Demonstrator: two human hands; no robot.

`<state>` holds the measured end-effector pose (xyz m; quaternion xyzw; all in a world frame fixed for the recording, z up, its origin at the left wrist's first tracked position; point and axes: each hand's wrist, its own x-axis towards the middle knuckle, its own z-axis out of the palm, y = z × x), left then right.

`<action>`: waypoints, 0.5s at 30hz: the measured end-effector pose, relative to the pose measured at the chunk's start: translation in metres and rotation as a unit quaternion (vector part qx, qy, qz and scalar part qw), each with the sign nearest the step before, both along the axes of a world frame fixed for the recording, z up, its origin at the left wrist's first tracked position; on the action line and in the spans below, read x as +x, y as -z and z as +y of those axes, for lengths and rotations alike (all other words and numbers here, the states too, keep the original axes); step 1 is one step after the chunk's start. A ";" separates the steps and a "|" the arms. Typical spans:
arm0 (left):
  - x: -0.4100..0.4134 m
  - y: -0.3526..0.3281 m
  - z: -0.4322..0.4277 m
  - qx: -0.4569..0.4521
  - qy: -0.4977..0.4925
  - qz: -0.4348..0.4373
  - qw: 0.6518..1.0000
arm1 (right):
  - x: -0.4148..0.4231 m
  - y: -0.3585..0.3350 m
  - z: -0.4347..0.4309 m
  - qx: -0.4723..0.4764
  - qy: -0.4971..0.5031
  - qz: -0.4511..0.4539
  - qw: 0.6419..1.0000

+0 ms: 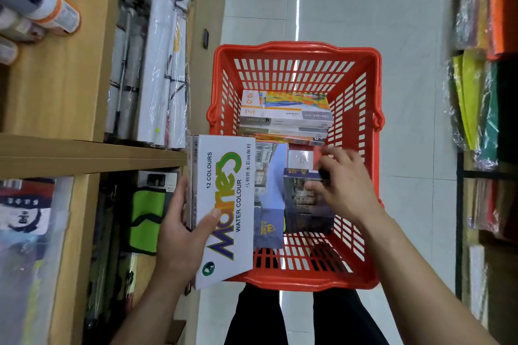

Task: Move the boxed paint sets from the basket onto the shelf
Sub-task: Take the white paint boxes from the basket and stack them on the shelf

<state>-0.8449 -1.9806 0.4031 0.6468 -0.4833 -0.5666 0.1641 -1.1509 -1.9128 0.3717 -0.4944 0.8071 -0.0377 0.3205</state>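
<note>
A tall wooden shelf (92,148) is being faced on the far side of the left hand (182,235), its bays packed with wrapped paper rolls (157,70) above and bagged goods below. It is seemingly being kept within reach so that boxes can be passed straight across.

A red basket (297,49) is being stood on the pale floor between the two hands, directly ahead of the person's legs. It is probably being kept there so that either hand can dip in without a step being taken.

A white box (224,204) printed "12 COLOURS" and "WATER COLOUR" is being gripped in the left hand, thumb across its face and fingers curled behind its long edge. It is being held over the basket's near-left rim, between basket and shelf. At least one more thin box seems to be pinched behind it, so a small batch is likely being gathered for one trip.

A stack of flat boxes (286,117) is lying inside the basket, just beyond the right hand (344,187).

A dark box (305,213) is being reached for by the right hand, whose fingers are bent down over its far end; the hand is blurred, so whether a grip is closed cannot be told. A blue box (270,196) is lying flat just beside it, toward the left hand.
</note>
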 end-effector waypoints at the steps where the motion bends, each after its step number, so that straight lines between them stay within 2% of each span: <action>1: -0.001 -0.002 -0.001 0.006 -0.004 0.000 1.000 | -0.001 -0.005 0.006 -0.002 0.024 -0.069 0.997; 3: -0.004 -0.007 -0.002 0.011 -0.008 0.000 1.000 | -0.007 -0.014 0.014 -0.017 0.049 -0.138 0.989; 9: -0.001 -0.043 -0.002 0.004 -0.041 0.012 0.999 | -0.030 -0.049 -0.008 -0.090 0.095 -0.221 0.966; 15: 0.024 -0.066 -0.005 -0.033 -0.068 0.040 0.996 | 0.000 -0.025 -0.068 -0.061 0.066 -0.267 0.959</action>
